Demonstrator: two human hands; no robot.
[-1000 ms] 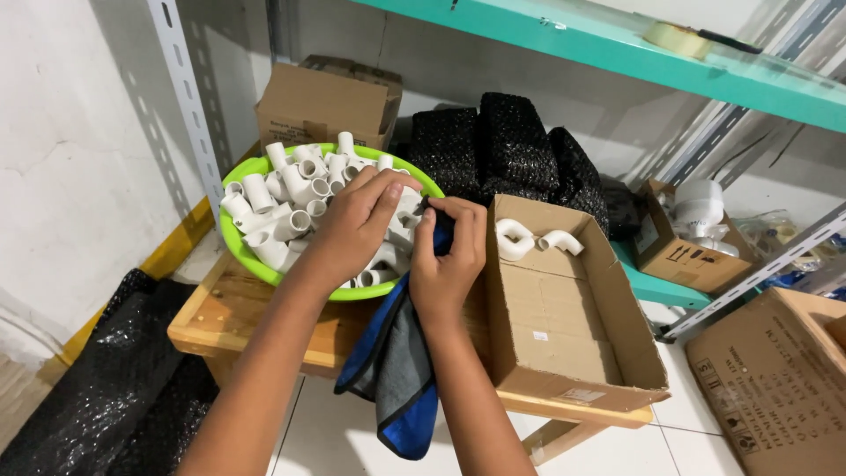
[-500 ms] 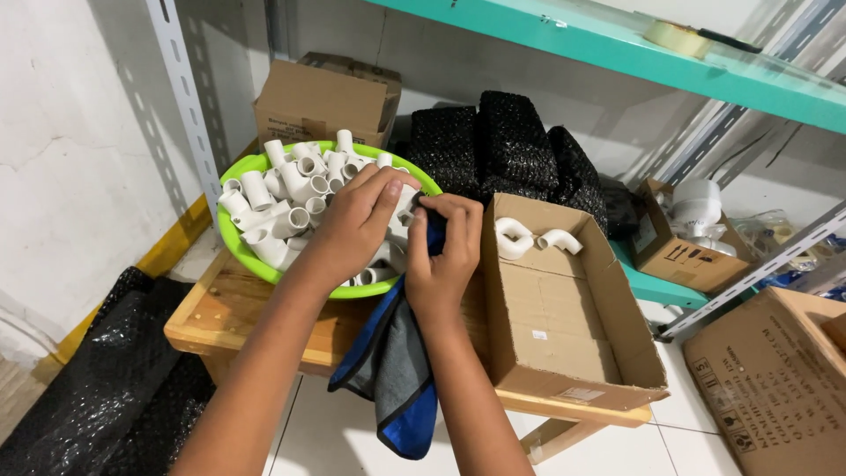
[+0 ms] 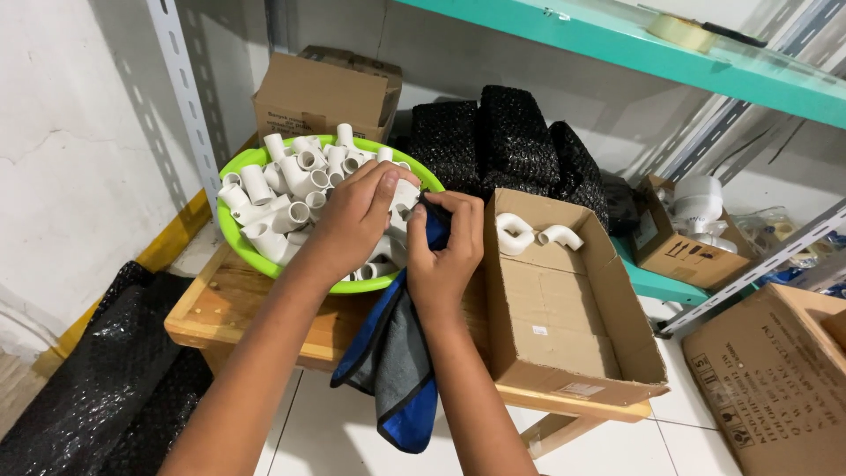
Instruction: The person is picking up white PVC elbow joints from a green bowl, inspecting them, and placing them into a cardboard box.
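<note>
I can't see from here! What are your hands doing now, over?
Left hand over white pipe fittings in green bowl. Right hand grips blue-grey cloth. Nothing blocking.

Heaped white pipe fittings (image 3: 291,189) filling the green basin (image 3: 236,240) at left; open room only inside the cardboard box (image 3: 564,326) at right. Far side blocked by black bundles (image 3: 502,141); overhead, a teal shelf (image 3: 617,40).

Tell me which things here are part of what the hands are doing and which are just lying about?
In use:
left hand on a white pipe fitting
right hand holding the blue-grey cloth
green basin of fittings
open carton with two fittings

Lying about:
black mesh bundles
closed brown box
tape roll
</note>
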